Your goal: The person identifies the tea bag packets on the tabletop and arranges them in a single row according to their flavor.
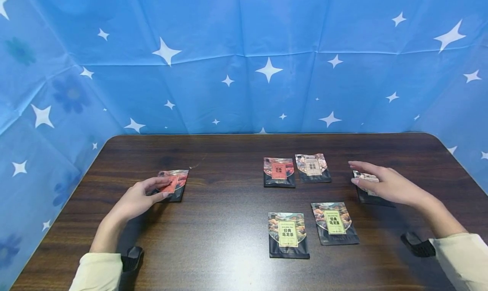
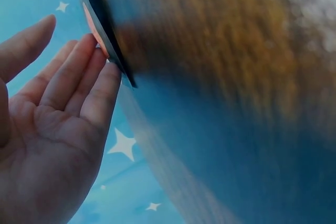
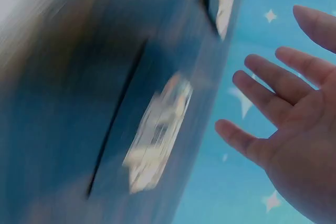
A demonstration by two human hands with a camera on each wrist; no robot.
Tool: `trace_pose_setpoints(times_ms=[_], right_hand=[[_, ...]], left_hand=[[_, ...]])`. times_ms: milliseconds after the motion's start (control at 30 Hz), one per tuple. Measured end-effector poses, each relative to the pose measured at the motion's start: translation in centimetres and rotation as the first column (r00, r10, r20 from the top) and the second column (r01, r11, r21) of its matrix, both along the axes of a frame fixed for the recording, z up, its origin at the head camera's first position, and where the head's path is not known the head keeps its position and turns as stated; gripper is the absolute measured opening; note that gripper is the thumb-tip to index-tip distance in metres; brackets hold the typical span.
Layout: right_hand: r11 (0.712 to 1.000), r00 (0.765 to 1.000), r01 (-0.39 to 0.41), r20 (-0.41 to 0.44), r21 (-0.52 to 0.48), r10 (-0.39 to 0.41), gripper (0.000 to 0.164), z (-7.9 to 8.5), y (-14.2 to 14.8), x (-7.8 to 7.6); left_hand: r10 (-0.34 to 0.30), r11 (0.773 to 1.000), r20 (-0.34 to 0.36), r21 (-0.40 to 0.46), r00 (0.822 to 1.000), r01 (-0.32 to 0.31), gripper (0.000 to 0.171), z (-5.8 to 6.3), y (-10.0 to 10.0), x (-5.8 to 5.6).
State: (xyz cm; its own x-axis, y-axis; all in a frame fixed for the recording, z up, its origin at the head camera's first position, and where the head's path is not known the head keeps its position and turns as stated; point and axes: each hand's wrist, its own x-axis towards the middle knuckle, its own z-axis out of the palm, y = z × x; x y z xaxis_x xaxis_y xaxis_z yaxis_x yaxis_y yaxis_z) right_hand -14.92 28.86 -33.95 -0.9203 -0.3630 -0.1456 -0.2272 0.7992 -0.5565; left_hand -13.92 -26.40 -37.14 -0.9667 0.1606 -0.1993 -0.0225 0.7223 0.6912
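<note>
At the left of the table, my left hand (image 1: 134, 199) touches a red-labelled tea sachet (image 1: 181, 187) that lies flat. In the left wrist view its fingers (image 2: 67, 80) are nearly straight with their tips at the sachet (image 2: 101, 31), and the thumb stands apart. Over on the right, my right hand (image 1: 398, 188) is spread above a pale-labelled tea sachet (image 1: 375, 199) and partly covers it in the head view. The right wrist view shows a gap between that hand's fingers (image 3: 262, 95) and the sachet (image 3: 160, 132), which is blurred.
Near the table's middle lie a red-labelled sachet (image 1: 279, 172) and a pale-labelled one (image 1: 313, 168). Closer to me are two green-labelled oolong sachets, the left one (image 1: 287, 235) and the right one (image 1: 334, 224). A blue star-patterned cloth (image 1: 244, 92) hangs behind the dark wooden table (image 1: 198, 240).
</note>
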Motion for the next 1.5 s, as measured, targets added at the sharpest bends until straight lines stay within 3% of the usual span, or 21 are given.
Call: trace_pose_setpoints(times_ms=[200, 600, 800, 1000, 1167, 1500], right_hand=[[0.997, 0.997, -0.076, -0.037, -0.034, 0.075, 0.056, -0.1, -3.7, -1.3], [0.971, 0.975, -0.221, 0.002, -0.089, 0.222, 0.048, -2.0, -9.8, -2.9], [0.968, 0.973, -0.223, 0.040, -0.117, 0.229, 0.048, -2.8, -10.9, -3.6], [0.959, 0.966, -0.252, 0.022, -0.128, 0.257, 0.048, -3.2, -11.6, -4.0], [0.945, 0.953, -0.295, 0.023, -0.141, 0.301, 0.048, -3.3, -12.3, -4.2], [0.952, 0.951, -0.291, 0.080, -0.100, 0.299, 0.048, -2.9, -13.2, -4.3]], left_hand=[[0.001, 1.000, -0.003, -0.006, 1.000, -0.001, 0.045, -0.2, 0.1, 0.0], [-0.001, 0.999, -0.010, -0.034, 1.000, 0.000, 0.047, -0.5, 0.1, -0.1], [0.002, 0.999, -0.008, -0.034, 1.000, -0.002, 0.047, -0.4, 0.2, 0.0], [0.007, 0.998, 0.005, -0.057, 1.000, -0.007, 0.050, -0.2, 0.4, 0.0], [0.006, 0.998, 0.006, -0.057, 1.000, -0.006, 0.051, -0.3, 0.4, -0.1], [0.031, 0.998, 0.037, -0.053, 0.999, -0.029, 0.053, -0.2, 0.3, -0.2]])
